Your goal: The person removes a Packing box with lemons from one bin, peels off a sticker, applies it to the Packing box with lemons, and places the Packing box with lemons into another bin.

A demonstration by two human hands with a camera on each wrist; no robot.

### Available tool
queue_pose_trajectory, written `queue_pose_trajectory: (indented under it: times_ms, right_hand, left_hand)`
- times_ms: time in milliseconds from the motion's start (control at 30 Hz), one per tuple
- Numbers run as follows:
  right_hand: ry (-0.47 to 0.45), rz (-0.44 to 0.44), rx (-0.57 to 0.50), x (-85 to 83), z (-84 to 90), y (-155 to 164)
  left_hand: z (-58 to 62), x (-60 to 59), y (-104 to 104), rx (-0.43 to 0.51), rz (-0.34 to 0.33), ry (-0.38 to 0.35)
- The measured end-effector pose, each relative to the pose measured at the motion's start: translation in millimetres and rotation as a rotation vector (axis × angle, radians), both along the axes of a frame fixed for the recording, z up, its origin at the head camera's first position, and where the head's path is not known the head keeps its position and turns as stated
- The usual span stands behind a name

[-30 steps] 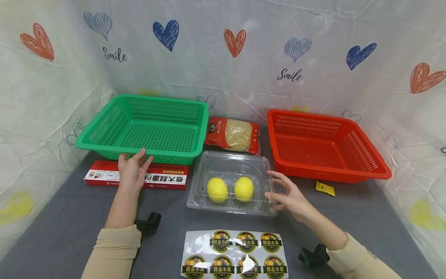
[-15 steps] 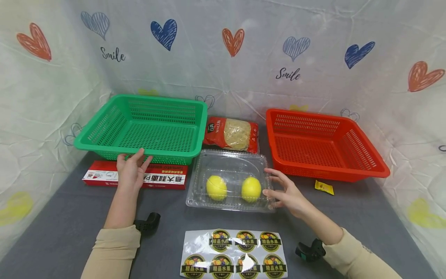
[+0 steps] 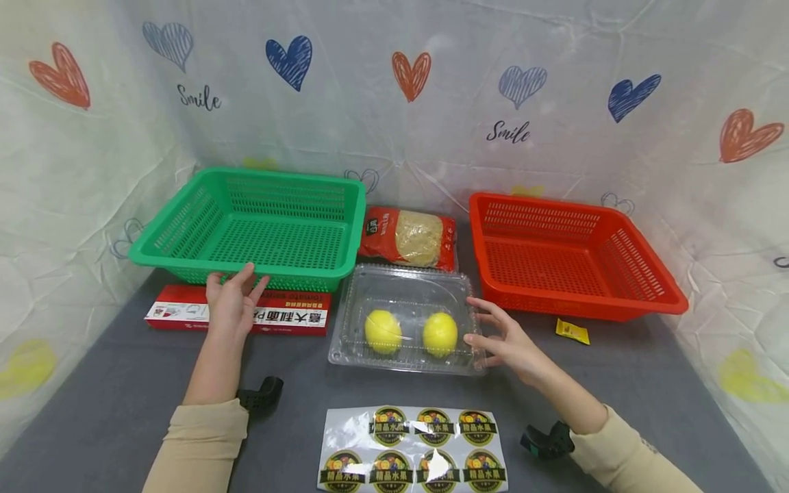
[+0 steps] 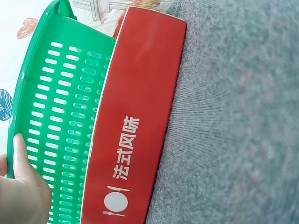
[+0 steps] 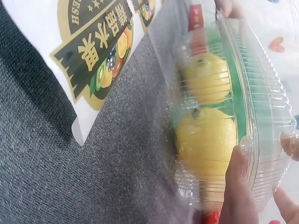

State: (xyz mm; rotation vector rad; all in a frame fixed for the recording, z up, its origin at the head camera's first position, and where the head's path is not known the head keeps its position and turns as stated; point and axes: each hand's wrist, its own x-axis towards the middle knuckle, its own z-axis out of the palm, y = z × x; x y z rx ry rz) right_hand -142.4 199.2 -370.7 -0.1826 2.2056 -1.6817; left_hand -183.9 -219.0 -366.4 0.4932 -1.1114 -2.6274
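My left hand (image 3: pixel 231 301) holds the front rim of the green plastic basket (image 3: pixel 283 239), thumb against the outer wall in the left wrist view. Just below that hand lies a red pasta box (image 4: pixel 140 84), long and flat, partly under the basket's front. My right hand (image 3: pixel 508 339) grips the right edge of a clear plastic clamshell container (image 3: pixel 403 284), thumb on the near side and fingers spread along the end. Its lid is down. Inside sit two lemons, a left lemon (image 3: pixel 383 332) and a right lemon (image 3: pixel 440 334), apart from each other.
A red plastic basket (image 3: pixel 542 267) stands at the right, with a small yellow packet (image 3: pixel 572 331) in front of it. Between the baskets lies a red bag of noodles (image 3: pixel 419 237). A sheet of round fruit stickers (image 3: pixel 353 422) lies at the table's front.
Inside the container, the right lemon rolled to the right and then slightly back left. The container and my right hand shifted very slightly. My left hand has stayed on the green basket's rim.
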Motion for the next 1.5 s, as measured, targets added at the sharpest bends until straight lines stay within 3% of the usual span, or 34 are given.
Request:
queue_pose_trajectory:
  times_ms: [200,333,533,700,900,1100,1200,1333,1500]
  right_hand:
    - [0.017,0.026,0.030,-0.6,1.4,-0.4]
    - [0.027,0.045,0.056,-1.5,3.7,-0.4]
    - [0.011,0.045,0.045,0.4,7.3,3.3]
    - [0.041,0.012,0.051,6.6,13.1,16.0]
    - [0.094,-0.022,0.088,17.9,21.2,26.9]
    - [0.132,0.004,0.092,29.8,29.7,25.5]
    - [0.146,0.026,0.077,35.6,33.7,21.4]
    - [0.149,0.048,0.054,43.2,37.1,14.6]
    - [0.147,0.100,0.030,53.2,34.2,8.2]
  left_hand:
    - [2.2,3.7,-1.4,0.008,0.002,-0.025]
    - [7.3,6.4,-6.0,-0.025,-0.044,-0.064]
    - [13.1,10.8,-15.6,-0.149,-0.237,-0.126]
    - [13.4,14.4,-16.3,-0.344,-0.434,-0.173]
    - [11.0,21.7,-7.0,-0.584,-0.547,-0.173]
    - [13.2,40.2,5.3,-0.840,-0.669,-0.132]
    - [13.1,50.6,12.3,-0.982,-0.731,-0.081]
    - [9.6,63.1,20.0,-1.143,-0.760,0.025]
    - [5.5,76.3,28.9,-1.205,-0.792,0.105]
